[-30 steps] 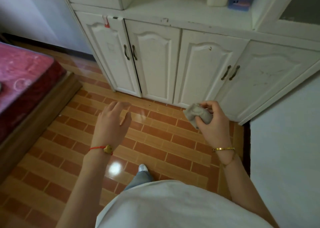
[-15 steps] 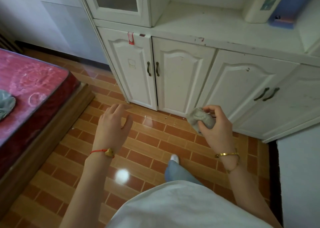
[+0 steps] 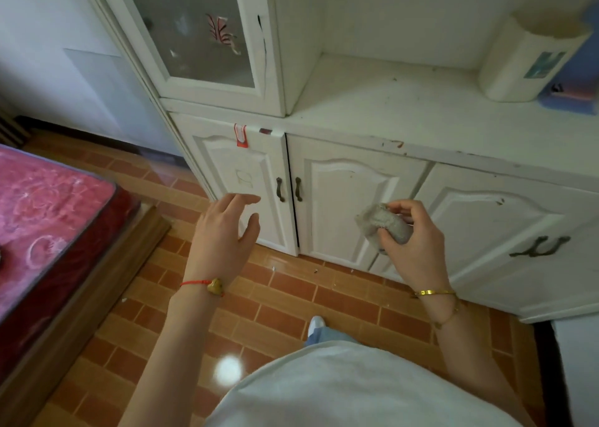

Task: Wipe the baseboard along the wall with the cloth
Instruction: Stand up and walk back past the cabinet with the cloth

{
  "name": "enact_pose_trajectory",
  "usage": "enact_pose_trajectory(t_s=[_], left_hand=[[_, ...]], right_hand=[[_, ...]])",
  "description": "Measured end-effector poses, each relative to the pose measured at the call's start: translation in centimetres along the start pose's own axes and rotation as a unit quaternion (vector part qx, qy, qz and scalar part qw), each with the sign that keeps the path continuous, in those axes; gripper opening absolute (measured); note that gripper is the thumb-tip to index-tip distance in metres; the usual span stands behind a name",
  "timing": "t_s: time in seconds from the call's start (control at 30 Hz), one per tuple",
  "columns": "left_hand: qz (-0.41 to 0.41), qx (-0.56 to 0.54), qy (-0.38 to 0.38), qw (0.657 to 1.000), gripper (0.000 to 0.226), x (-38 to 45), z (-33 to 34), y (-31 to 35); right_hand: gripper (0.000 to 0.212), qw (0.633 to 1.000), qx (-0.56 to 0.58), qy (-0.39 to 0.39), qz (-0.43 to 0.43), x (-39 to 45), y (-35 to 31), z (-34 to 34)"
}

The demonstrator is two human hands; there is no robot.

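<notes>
My right hand (image 3: 410, 242) grips a bunched grey cloth (image 3: 384, 224) in front of the lower cabinet doors. To its left, my left hand (image 3: 223, 232) hovers with relaxed, spread fingers and holds nothing. A dark baseboard (image 3: 97, 138) runs along the foot of the pale wall at the far left, beyond the bed. Another dark strip of baseboard (image 3: 547, 371) shows at the lower right, beside the cabinet's end. Both hands are well above the floor and apart from either strip.
A white cabinet (image 3: 353, 183) with paired door handles fills the view ahead; its shelf carries a white container (image 3: 525, 60) and a blue object (image 3: 573, 99). A red mattress (image 3: 48, 212) on a wooden bed frame stands at the left. Orange brick-pattern tiles (image 3: 291, 297) cover the floor.
The view has moved closer to the cabinet and tilted up, so the glass-fronted upper door shows. Both hands kept their poses; the right still holds the cloth.
</notes>
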State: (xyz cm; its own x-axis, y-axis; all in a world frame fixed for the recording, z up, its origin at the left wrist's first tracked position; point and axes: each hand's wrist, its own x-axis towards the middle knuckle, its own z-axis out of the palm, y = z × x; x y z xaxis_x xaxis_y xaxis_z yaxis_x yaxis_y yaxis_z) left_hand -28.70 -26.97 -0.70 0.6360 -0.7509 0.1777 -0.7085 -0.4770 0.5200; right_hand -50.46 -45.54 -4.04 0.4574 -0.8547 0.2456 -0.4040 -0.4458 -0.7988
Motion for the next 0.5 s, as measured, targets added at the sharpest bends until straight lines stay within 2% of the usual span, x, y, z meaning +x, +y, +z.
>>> enact_pose_trajectory(t_s=[0.17, 0.5], left_hand=[[0.041, -0.009, 0.002, 0.999, 0.030, 7.6, 1.0, 0.8], [0.129, -0.047, -0.024, 0.990, 0.027, 20.2, 4.4, 1.4]], right_hand=[[0.034, 0.999, -0.001, 0.029, -0.015, 7.0, -0.7, 0.4], [0.038, 0.996, -0.011, 0.078, 0.047, 14.6, 0.7, 2.7]])
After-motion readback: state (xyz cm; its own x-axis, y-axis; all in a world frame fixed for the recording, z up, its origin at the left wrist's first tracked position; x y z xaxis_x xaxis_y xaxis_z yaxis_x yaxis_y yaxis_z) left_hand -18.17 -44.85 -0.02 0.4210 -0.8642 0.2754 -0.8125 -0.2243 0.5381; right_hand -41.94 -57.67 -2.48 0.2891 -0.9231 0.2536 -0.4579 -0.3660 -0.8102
